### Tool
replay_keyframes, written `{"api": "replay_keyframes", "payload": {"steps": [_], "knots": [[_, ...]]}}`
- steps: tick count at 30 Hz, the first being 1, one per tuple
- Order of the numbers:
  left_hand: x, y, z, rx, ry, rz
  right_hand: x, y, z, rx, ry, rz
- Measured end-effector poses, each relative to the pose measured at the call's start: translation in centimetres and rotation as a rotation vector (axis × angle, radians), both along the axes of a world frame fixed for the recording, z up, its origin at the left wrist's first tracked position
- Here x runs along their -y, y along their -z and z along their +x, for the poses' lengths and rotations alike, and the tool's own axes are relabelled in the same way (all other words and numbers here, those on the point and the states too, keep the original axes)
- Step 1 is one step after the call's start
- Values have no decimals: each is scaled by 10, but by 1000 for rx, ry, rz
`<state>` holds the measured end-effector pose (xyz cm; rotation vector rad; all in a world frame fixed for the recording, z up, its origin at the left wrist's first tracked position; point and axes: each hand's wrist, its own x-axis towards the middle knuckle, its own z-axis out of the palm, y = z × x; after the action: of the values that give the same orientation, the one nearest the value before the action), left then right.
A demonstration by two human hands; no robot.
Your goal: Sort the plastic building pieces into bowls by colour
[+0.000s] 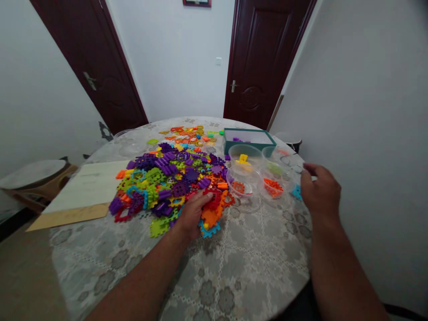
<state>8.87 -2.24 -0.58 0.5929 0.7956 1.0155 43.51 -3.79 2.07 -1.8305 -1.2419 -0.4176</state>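
Note:
My left hand (193,215) is at the near right end of a heap of plastic building pieces (170,174). Its thumb lies over a red toothed piece (211,199), and the fingers underneath are hidden. Orange pieces (214,216) and a blue toothed piece (210,230) sit just beside it. Over the table's right side, my right hand (321,189) is raised with curled fingers, thumb and forefinger brought together; anything between them is too small to make out. Left of this hand lie a light blue piece (297,191) and a clear bowl with orange pieces (273,188).
More clear bowls (245,156) stand near a green-rimmed box (250,141) holding purple pieces. Orange pieces (187,135) form a second pile at the back. A cardboard sheet (83,191) lies left. Stools (33,174) flank the round table (254,258).

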Motion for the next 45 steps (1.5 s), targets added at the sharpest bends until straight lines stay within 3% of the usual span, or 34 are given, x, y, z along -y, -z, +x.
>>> {"api": "replay_keyframes", "payload": {"steps": [3, 6, 8, 11, 17, 22, 29, 32, 36, 39, 45], "knots": [[2, 0, 1, 6, 30, 9, 10, -16, -62, -174, -432, -152], [3, 2, 2, 11, 53, 30, 19, -18, -117, -202, -788, -287], [3, 4, 2, 2, 45, 46, 20, -13, -140, -229, -919, -312], [2, 7, 3, 3, 9, 71, 18, -1, -157, -273, -981, -329], [0, 7, 4, -39, -19, 56, 15, 11, -159, -464, -946, -369], [-1, 2, 2, -52, -21, 35, 15, 8, -158, -837, -967, -492], [-2, -1, -2, -96, 53, 55, 13, -6, -132, -789, -985, -424], [-3, 0, -3, -118, 44, 50, 8, -13, -101, -689, -821, -302], [-5, 3, -3, -104, 38, 34, -2, -14, -50, -452, -466, -144], [-5, 4, -4, -86, 54, 15, -7, -8, -22, -276, -261, -135], [-2, 3, -4, -89, 86, 28, -12, 7, -3, -74, -77, -245]]}}
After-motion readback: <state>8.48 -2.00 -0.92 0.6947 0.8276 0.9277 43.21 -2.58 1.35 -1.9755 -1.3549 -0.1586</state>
